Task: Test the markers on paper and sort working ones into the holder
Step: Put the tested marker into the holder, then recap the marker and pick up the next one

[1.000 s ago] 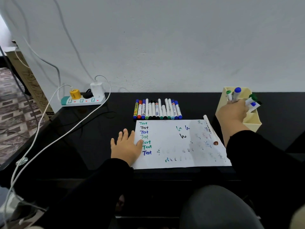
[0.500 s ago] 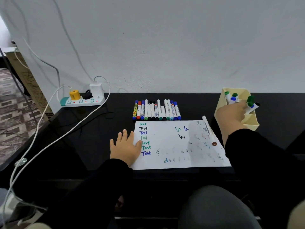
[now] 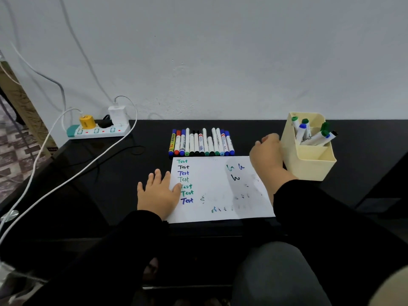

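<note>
A white paper (image 3: 217, 191), with "Test" written several times in green, black and blue, lies on the black table. My left hand (image 3: 157, 194) rests flat on its left edge. Beyond the paper lies a row of several markers (image 3: 201, 143). The cream holder (image 3: 309, 164) stands at the right with several green- and blue-capped markers (image 3: 309, 134) leaning in its back compartment. My right hand (image 3: 267, 152) hovers over the paper's top right corner, just left of the holder, fingers loosely curled with nothing visible in them. Hand and sleeve hide the paper's right edge.
A power strip (image 3: 97, 130) with a yellow plug and a white charger sits at the back left by the wall. White cables (image 3: 66, 173) run from it across the table's left side. The holder's front compartment shows nothing inside.
My right hand has left the holder, where it set a blue-capped marker among the others, and has moved left and down over the paper's corner. The left hand has stayed put.
</note>
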